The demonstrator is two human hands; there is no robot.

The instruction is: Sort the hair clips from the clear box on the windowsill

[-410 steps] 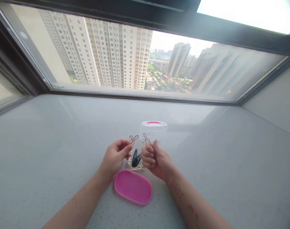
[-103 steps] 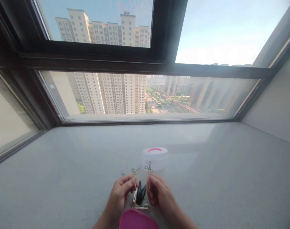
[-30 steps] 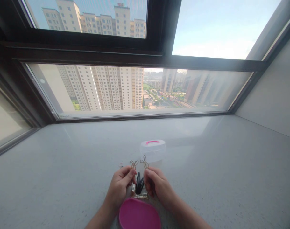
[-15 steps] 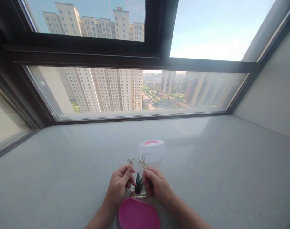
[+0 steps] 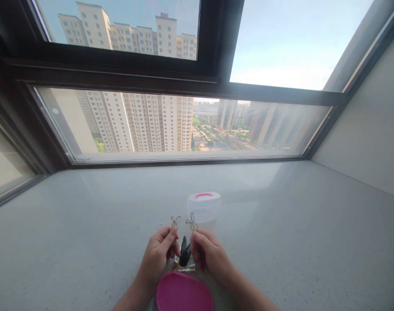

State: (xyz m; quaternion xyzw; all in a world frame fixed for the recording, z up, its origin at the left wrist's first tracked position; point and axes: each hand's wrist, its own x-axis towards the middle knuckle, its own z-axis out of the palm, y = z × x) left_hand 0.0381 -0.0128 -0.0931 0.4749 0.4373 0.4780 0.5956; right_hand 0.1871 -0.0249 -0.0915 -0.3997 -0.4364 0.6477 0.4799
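My left hand [image 5: 158, 255] pinches a thin gold bow-shaped hair clip [image 5: 175, 222], its bow sticking up above my fingertips. My right hand [image 5: 207, 255] pinches a second gold bow-shaped hair clip [image 5: 192, 223] the same way. The two hands are held side by side just above the sill. Between them, on the surface, lie black snap hair clips [image 5: 184, 253] and a gold clip [image 5: 186, 269]. A pink oval lid [image 5: 184, 293] lies just in front of my wrists.
A clear plastic box with a pink handle [image 5: 203, 208] stands right behind my hands. All of it rests on a wide pale stone windowsill [image 5: 281, 224]. A dark-framed window [image 5: 216, 86] runs along the far edge, and a wall [image 5: 372, 142] rises at the right.
Both hands with their gold clips have drifted slightly left in the view over the last second. The grips are unchanged, and the box, lid and loose clips have stayed put.
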